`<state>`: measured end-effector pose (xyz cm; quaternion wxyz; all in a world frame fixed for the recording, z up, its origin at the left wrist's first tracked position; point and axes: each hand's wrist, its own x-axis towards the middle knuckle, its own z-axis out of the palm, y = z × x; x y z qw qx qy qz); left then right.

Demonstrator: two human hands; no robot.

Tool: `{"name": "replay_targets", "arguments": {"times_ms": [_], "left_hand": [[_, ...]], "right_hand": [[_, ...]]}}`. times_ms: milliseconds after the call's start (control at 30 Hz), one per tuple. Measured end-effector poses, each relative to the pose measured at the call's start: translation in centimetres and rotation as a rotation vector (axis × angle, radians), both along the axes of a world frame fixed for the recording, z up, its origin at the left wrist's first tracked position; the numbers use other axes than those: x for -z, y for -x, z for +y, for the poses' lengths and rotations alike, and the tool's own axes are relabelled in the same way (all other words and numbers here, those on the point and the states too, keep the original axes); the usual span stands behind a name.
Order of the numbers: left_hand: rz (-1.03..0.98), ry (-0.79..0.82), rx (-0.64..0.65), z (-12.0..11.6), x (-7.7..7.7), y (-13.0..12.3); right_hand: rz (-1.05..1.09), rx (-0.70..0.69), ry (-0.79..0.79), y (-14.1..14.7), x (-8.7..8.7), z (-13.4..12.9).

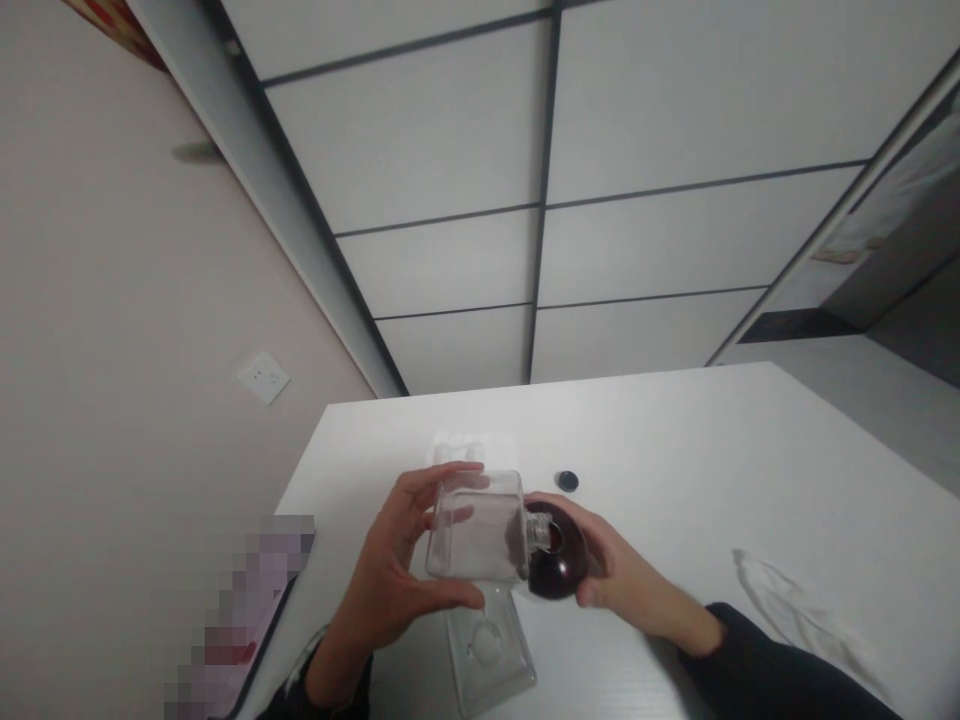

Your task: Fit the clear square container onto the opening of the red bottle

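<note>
Left hand [386, 570] wrapped around a clear square glass bottle [472, 530], tipped on its side, mostly empty, dark liquid only near the neck; neck touching a round glass bottle of dark red liquid [561, 555], gripped in the right hand [622, 575]; beyond both hands, a small round black cap [568, 481], already off, on the white table [675, 450].

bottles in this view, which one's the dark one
The round bottle in the right hand: it looks dark red. The square bottle in the left hand is clear and see-through.
</note>
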<state>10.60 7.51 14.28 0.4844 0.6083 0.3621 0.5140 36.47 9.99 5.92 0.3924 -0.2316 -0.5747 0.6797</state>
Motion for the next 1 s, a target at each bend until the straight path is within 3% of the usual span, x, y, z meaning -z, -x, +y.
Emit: {"name": "replay_targets", "arguments": {"times_ms": [633,1000], "left_hand": [[0.673,-0.331,0.040,0.8,-5.5,0.1],[0.832,-0.448,0.177,1.5,-8.3,-0.2]], "right_hand": [[0.006,0.018,-0.033,0.2,-0.2,0.0],[0.005,0.026,-0.038,0.1,-0.6,0.0]]}}
